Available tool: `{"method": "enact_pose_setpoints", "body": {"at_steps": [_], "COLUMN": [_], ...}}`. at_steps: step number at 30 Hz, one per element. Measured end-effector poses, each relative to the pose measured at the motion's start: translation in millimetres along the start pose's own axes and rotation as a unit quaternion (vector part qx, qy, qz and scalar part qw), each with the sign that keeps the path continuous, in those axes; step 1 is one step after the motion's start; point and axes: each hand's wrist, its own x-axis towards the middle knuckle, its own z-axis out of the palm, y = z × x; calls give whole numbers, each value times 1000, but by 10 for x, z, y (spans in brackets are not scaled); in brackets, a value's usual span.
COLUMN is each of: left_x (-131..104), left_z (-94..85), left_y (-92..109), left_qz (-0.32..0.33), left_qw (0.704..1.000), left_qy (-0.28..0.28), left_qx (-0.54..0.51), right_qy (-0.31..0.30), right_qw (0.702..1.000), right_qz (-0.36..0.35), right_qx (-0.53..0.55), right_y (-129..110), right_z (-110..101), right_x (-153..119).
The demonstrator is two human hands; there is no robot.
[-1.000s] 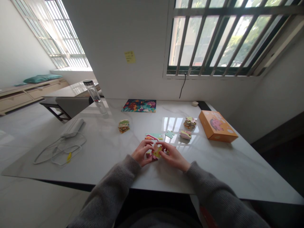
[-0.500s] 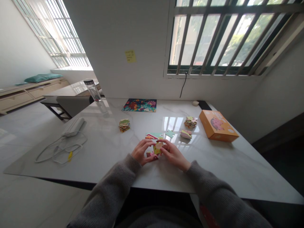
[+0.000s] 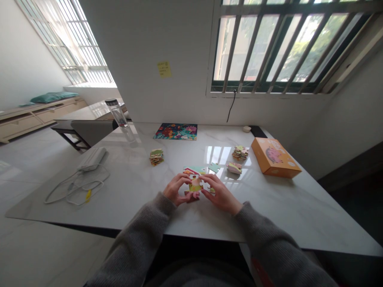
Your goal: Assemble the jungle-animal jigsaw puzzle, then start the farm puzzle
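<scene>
A yellow-green jigsaw puzzle piece (image 3: 196, 185) is between my two hands, over the table in front of me. My left hand (image 3: 176, 189) has its fingertips at the piece's left edge, its thumb lower by a pink-and-brown puzzle piece (image 3: 193, 197). Gripping the right side is my right hand (image 3: 222, 196), thumb and forefinger curved round the edge. Just beyond my fingers lie joined pieces with a red roof pattern (image 3: 191, 170). A green loose piece (image 3: 214, 167) rests to their right. Part of another piece shows beneath my right fingers.
Stacks of puzzle pieces stand left (image 3: 156, 157) and right (image 3: 240, 153), with a smaller pile (image 3: 234, 168) nearer me. An orange box (image 3: 275, 158) is at right, a colourful picture sheet (image 3: 176, 132) at the back. A bottle (image 3: 117, 113) and a white cabled device (image 3: 93, 159) are left.
The held piece has tilted down flatter, its yellow-green face now showing more. My right hand has shifted slightly right and its fingers have spread along the piece's edge.
</scene>
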Motion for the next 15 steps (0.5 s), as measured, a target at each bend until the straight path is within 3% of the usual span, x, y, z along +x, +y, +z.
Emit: {"method": "enact_pose_setpoints", "body": {"at_steps": [4,9,12,15], "left_x": [10,-43,-160,-320], "left_z": [-8,-60,-109,-102], "left_y": [23,-13,-49,-39], "left_qz": [-4,-2,-49,-98], "left_qw": [1000,1000,998,990], "left_qy": [-19,-22,6,-37], "left_qx": [-23,-14,36,95], "right_qy": [-11,-16,-6,5], "right_qw": [999,999,998,997], "right_qz": [-35,-18,-6,9], "right_qx": [-19,-24,-54,-83], "right_y": [36,58,71,73], "right_z": [-37,-45,-51,-55], "right_x": [-12,-31,-36,-36]}}
